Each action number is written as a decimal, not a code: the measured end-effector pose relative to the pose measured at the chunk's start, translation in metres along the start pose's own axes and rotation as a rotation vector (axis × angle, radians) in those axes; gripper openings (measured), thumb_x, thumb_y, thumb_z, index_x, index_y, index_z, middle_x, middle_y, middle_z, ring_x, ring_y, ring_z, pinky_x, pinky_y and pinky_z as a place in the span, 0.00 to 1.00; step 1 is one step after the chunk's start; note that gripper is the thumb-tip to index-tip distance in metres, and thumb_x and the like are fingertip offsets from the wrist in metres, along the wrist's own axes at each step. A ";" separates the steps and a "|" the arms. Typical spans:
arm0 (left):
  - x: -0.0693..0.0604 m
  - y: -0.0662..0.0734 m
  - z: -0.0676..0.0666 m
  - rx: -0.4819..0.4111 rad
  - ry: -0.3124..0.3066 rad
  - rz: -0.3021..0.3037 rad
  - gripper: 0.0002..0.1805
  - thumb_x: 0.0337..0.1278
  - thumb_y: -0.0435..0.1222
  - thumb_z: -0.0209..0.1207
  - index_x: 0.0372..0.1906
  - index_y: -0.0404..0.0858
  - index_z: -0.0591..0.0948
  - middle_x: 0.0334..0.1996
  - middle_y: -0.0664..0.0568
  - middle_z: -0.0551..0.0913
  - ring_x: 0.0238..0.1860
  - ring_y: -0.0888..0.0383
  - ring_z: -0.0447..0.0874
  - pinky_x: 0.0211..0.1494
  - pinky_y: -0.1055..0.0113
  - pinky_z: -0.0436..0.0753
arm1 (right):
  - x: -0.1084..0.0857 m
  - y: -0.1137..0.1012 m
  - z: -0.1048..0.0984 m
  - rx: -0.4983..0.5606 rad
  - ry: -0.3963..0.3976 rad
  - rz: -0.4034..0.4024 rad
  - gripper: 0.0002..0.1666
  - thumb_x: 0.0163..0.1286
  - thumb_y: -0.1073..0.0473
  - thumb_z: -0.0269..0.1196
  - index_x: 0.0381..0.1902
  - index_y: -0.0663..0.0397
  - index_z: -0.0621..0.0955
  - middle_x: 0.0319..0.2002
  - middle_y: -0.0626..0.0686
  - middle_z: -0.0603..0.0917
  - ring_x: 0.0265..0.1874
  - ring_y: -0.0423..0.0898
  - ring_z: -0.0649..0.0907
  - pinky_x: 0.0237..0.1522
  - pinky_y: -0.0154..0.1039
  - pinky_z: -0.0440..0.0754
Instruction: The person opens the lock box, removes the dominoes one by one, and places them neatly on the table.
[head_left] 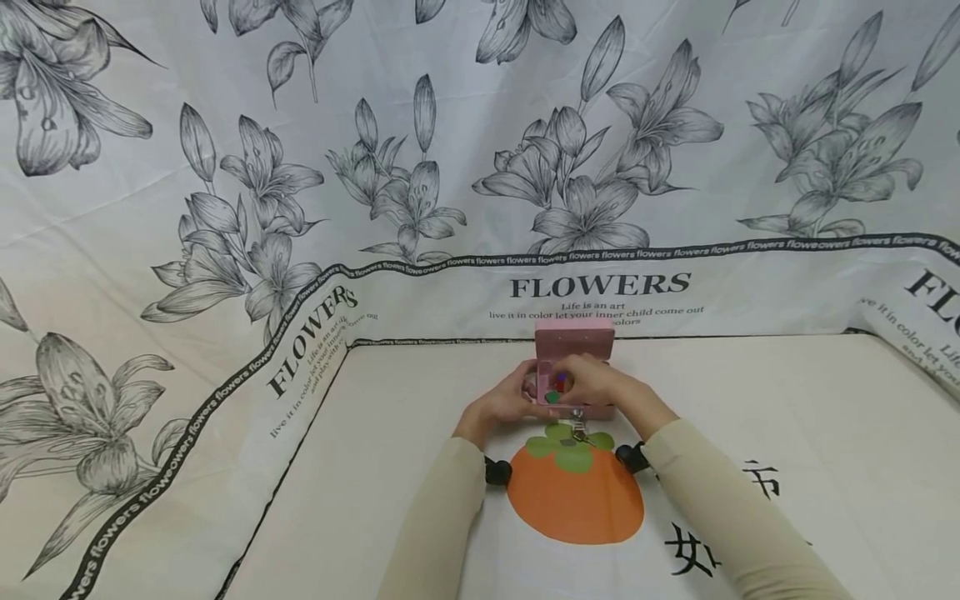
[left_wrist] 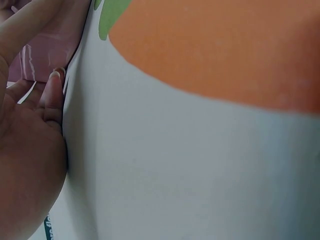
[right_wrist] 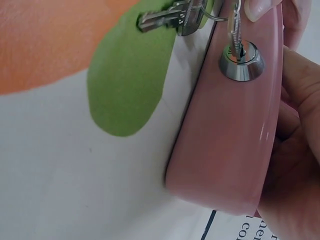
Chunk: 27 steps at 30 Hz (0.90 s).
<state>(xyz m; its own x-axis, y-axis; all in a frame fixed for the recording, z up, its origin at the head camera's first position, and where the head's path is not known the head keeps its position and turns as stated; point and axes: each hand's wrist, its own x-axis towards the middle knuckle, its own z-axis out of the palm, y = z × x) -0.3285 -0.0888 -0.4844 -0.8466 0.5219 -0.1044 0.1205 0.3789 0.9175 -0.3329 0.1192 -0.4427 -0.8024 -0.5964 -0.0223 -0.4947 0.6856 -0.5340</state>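
Observation:
A pink box (head_left: 573, 335) stands with its lid raised near the back of the table; green, red and blue items show inside it. My left hand (head_left: 504, 398) grips the box's left side, thumb along the front and fingers around the side, as the left wrist view also shows at the pink wall (left_wrist: 55, 40). My right hand (head_left: 596, 383) reaches into the box with bent fingers beside the small coloured items; whether it pinches one is hidden. In the right wrist view a key (right_wrist: 235, 30) sits in the round metal lock (right_wrist: 242, 62) on the box's front.
The white table cloth bears a printed orange persimmon (head_left: 576, 496) just in front of the box and black characters (head_left: 690, 550) at the right. A flower-printed curtain (head_left: 420, 192) hangs behind and to the left. More keys (right_wrist: 172, 19) hang from the lock's key ring.

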 end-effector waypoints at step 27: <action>0.000 -0.001 0.000 0.004 0.008 -0.014 0.54 0.49 0.33 0.77 0.79 0.47 0.58 0.45 0.45 0.75 0.42 0.58 0.71 0.43 0.67 0.72 | 0.000 0.003 0.002 0.007 0.015 -0.065 0.22 0.57 0.61 0.78 0.49 0.62 0.86 0.32 0.49 0.86 0.29 0.42 0.81 0.34 0.37 0.80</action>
<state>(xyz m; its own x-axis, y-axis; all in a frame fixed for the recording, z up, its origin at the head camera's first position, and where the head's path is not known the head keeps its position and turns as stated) -0.3289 -0.0886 -0.4851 -0.8524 0.5101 -0.1144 0.1105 0.3898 0.9142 -0.3339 0.1207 -0.4457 -0.7732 -0.6336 0.0253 -0.5439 0.6422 -0.5401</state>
